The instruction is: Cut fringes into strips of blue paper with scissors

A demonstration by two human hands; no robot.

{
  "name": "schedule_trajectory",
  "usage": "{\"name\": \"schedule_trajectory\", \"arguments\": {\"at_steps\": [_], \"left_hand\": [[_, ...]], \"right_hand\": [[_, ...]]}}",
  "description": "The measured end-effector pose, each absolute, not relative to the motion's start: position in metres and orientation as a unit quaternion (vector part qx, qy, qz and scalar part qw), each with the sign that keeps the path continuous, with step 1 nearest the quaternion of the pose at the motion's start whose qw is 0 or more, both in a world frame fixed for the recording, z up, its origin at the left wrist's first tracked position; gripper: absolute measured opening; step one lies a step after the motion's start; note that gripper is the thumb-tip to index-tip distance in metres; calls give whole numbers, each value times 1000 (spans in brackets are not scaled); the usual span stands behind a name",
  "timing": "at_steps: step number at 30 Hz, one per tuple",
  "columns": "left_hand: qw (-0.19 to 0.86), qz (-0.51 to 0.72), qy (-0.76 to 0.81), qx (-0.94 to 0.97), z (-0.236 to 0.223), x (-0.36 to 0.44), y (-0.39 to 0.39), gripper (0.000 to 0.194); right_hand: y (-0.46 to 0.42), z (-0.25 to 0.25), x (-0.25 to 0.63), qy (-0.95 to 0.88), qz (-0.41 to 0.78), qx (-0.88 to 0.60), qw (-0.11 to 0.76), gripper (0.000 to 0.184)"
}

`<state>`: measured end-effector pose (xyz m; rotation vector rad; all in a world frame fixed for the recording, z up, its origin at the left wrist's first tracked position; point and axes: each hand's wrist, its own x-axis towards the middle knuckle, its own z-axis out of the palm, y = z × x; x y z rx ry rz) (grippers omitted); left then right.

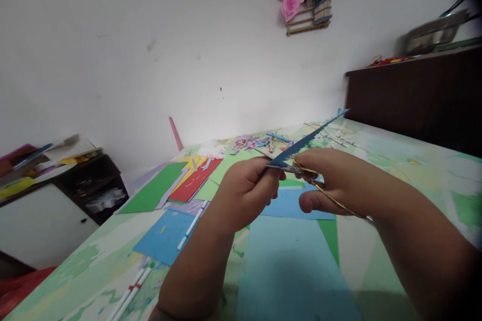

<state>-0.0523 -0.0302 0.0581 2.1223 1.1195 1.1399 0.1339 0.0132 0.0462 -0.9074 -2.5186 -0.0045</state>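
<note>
In the head view, hold the thin dark-blue sheet with the jagged edge [307, 141] taut in the left hand [250, 188]. Make short, even snips with the gold-handled metal scissors [329, 192], with the blades clear of the left fingertips. Pinched by its near end in the left hand, fingers curled closed; slanting up toward the far right, above the green-and-white patterned desk [90, 266], just beyond the right hand [339, 175]. Scissors in that right hand, thumb well apart from the fingers; blade contact hard to tell.
</note>
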Motion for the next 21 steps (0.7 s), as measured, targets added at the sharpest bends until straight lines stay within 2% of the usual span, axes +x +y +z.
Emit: {"name": "schedule_trajectory", "arguments": {"at_steps": [8, 21], "left_hand": [[215, 402, 414, 788, 59, -56, -30, 28], [356, 422, 369, 748, 62, -61, -33, 33]], "right_hand": [[11, 44, 131, -920, 68, -317, 221, 51], [9, 45, 122, -914, -24, -327, 241, 61]]}}
